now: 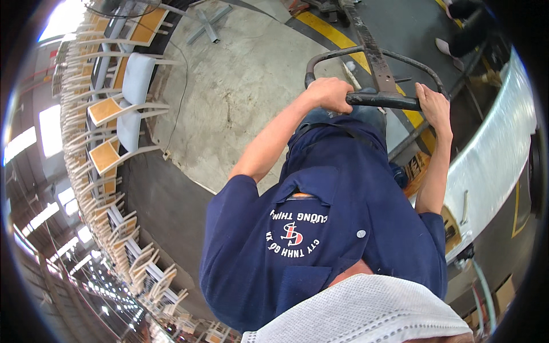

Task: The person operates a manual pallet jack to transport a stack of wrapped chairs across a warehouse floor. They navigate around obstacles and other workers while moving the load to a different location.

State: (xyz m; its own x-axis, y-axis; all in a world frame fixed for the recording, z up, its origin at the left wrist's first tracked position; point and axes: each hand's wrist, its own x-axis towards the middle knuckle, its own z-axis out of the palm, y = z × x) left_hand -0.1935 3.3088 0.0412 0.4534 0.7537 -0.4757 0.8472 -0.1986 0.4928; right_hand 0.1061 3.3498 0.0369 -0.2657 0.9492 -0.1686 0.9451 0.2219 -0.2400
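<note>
Black looped handle (pixel 392 102) out front at waist ht., joined to a scuffed flat shaft (pixel 374 63)! L hand (pixel 330 95) is wrapped round its L end, R hand (pixel 434 108) gripping the R corner, fingers curled on it. Yellow floor stripe (pixel 331 31) slants below. Far L, pale-framed chairs (pixel 105 111) w/ tan seats, long row; over R, a shiny plastic-wrapped load (pixel 492 154) nr the R forearm (pixel 437 171).

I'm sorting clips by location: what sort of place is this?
Probably a furniture factory or its warehouse: long rows of chairs, a yellow floor stripe and a trolley-like metal handle point that way.
</note>
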